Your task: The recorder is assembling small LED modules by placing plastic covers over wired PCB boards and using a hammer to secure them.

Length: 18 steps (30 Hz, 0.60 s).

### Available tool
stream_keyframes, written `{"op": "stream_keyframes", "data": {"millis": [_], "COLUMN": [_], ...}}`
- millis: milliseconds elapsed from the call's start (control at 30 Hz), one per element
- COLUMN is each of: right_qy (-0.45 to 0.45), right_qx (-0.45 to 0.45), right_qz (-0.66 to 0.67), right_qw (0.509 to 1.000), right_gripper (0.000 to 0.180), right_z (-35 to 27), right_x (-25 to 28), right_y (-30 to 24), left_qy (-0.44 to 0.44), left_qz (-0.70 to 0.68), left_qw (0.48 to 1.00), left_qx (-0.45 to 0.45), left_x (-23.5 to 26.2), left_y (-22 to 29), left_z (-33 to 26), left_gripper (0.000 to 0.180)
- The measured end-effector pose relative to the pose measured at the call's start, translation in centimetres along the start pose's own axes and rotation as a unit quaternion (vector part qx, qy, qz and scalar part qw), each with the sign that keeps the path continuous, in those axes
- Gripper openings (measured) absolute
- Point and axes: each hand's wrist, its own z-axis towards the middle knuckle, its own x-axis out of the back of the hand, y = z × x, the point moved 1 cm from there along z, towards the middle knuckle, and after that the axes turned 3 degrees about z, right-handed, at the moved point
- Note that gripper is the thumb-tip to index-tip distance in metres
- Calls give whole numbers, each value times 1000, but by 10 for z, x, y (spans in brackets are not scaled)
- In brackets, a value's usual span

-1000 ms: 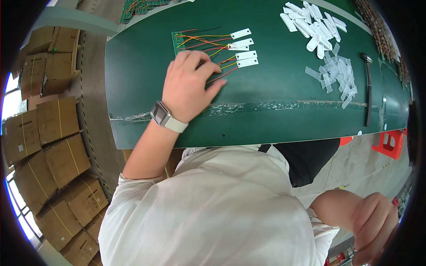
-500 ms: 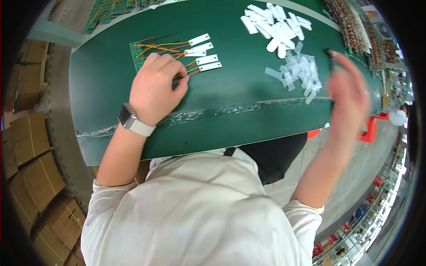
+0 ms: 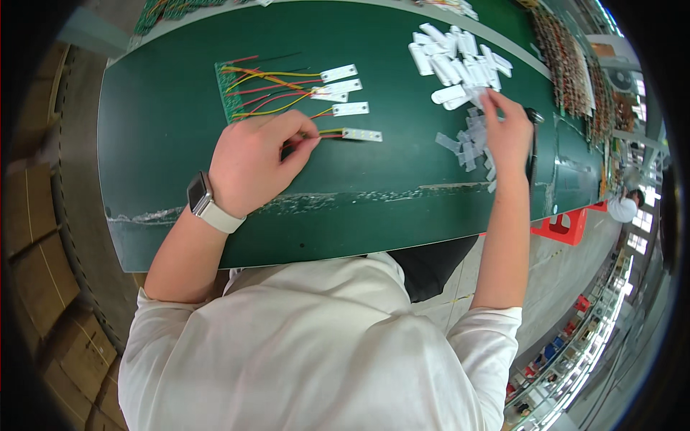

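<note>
My left hand [image 3: 262, 147], wearing a watch, pinches the red and yellow wires [image 3: 330, 133] of a small white LED strip [image 3: 363, 135] with pale yellow squares. Those wires pass under its fingers. Beyond it lies a green circuit board [image 3: 228, 90], its wires running right to several other white strips [image 3: 339, 72]. My right hand [image 3: 509, 129] reaches with thumb and finger together to where a heap of white oblong pieces [image 3: 456, 61] meets a pile of clear plastic pieces [image 3: 467, 147]. What its fingertips hold, if anything, I cannot make out.
A dark, slender object [image 3: 533, 118] lies just right of my right hand. More green boards [image 3: 154, 18] are heaped at the far left, and wired bundles [image 3: 568, 72] at the far right. A red stool [image 3: 564, 226] stands beyond the table's right edge. Cardboard boxes [image 3: 43, 276] line the left.
My right hand has swung left from beside the piles to between them. The nearest LED strip has shifted toward me and right, apart from the others, with its wires in my left hand.
</note>
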Motion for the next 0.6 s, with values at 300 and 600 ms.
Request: {"op": "stream_keyframes", "data": {"millis": [300,600], "right_qy": [-161,-160], "right_qx": [14,40], "right_qz": [170,189], "right_qw": [972,968], "right_gripper": [19,42], "right_z": [-59,-65], "right_x": [-6,-9], "right_y": [-125,-119], "left_qy": [35,35], "left_qz": [38,31], "left_qw": [997,997], "left_qx": [-63,-69], "left_x": [-2,-5], "left_y": [-3,-4], "left_z": [-3,-2], "left_gripper": [8,8]}}
